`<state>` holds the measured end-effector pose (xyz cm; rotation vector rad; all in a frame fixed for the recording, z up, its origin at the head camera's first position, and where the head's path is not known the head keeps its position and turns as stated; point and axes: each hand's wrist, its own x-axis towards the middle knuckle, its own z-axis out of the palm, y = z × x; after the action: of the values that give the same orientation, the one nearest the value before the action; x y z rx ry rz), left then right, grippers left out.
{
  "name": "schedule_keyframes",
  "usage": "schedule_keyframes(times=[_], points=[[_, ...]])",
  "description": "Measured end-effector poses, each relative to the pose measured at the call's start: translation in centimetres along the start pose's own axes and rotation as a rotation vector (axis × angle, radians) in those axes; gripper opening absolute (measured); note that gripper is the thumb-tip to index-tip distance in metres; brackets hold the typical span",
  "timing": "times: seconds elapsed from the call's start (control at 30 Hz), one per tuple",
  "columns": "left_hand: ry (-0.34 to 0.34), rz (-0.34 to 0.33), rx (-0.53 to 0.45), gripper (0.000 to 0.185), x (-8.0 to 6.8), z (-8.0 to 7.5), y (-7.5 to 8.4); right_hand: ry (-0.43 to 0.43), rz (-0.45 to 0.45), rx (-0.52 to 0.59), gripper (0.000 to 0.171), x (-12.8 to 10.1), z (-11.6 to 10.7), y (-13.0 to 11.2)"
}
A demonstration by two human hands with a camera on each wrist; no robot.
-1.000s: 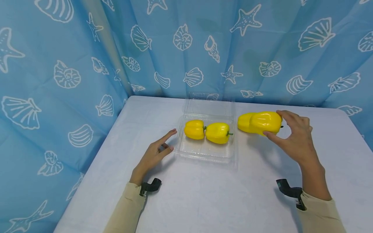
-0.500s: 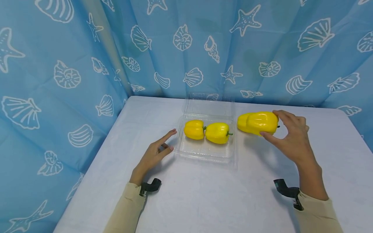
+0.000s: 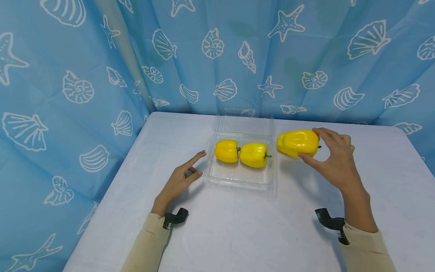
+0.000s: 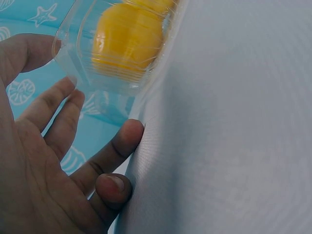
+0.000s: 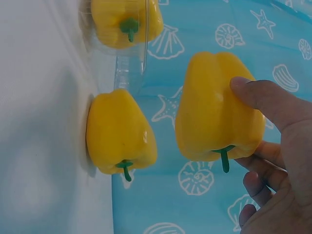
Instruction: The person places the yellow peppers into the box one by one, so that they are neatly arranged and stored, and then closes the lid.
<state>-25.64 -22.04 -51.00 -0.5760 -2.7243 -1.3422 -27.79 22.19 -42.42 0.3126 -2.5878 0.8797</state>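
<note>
My right hand (image 3: 334, 162) pinches a yellow bell pepper (image 3: 300, 141) between thumb and fingers, its green stem toward the palm. In the right wrist view that held pepper hangs apart from a second yellow bell pepper (image 5: 119, 136), which lies on the table and is mostly hidden under the held one in the head view. Two more yellow bell peppers, a left one (image 3: 226, 152) and a right one (image 3: 253, 155), lie in a clear plastic clamshell box (image 3: 238, 182). At the box's left wall, my left hand (image 3: 178, 179) has its fingers spread loosely, fingertips right at the rim.
The box's clear lid (image 3: 242, 125) stands open toward the back of the table (image 3: 238, 226), which has a white cover. A blue curtain (image 3: 190, 68) with white shell and starfish prints hangs behind and at the left.
My right hand has moved left with the held bell pepper, which now covers more of the one lying on the table. The left hand and the box have stayed put.
</note>
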Motion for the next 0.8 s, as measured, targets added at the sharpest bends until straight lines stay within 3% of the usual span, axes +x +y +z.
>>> schedule_keyframes(times=[0.8], points=[[0.0,-0.002,-0.001,0.059,0.0,-0.1,-0.2,-0.029,0.0,0.002,0.08,0.1,1.1,-1.1]])
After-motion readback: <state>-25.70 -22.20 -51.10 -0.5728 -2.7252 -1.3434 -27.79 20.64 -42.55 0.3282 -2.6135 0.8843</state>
